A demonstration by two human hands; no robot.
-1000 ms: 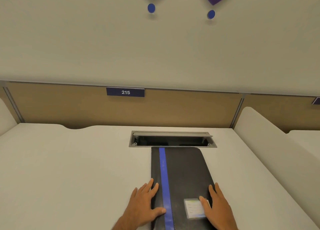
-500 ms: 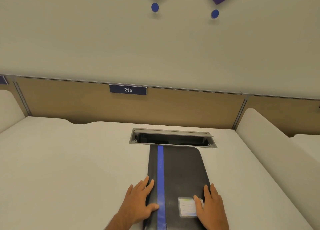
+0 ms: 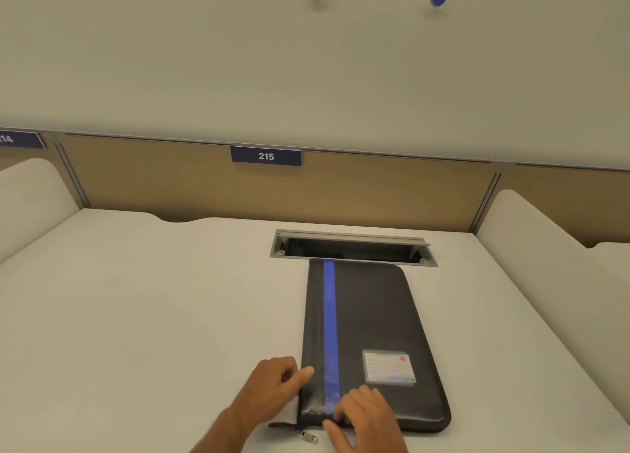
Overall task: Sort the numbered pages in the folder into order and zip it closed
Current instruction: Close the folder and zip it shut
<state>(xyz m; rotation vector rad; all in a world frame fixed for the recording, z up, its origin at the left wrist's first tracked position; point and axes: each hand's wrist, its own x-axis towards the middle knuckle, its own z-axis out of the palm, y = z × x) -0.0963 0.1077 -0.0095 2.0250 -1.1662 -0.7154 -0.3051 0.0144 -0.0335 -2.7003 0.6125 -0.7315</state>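
Note:
A black zip folder (image 3: 371, 319) with a blue stripe and a label card lies closed on the white desk (image 3: 153, 316). Its long side points away from me. My left hand (image 3: 272, 388) is at the folder's near left edge, thumb on the cover and fingers curled beside the spine. My right hand (image 3: 364, 418) is at the near edge by the blue stripe, with bent fingers on top and the thumb at the rim. The metal zip pull (image 3: 309, 436) lies on the desk by the near left corner, between my hands. No pages are in view.
An open grey cable tray (image 3: 353, 248) is sunk into the desk just beyond the folder. Padded white dividers stand at the left (image 3: 30, 193) and at the right (image 3: 531, 227). A tan back panel carries a sign reading 215 (image 3: 266, 156).
Both hands left their flat rest on the cover and drew back to the folder's near end. The left hand curled at the spine. The right hand slid left to the stripe.

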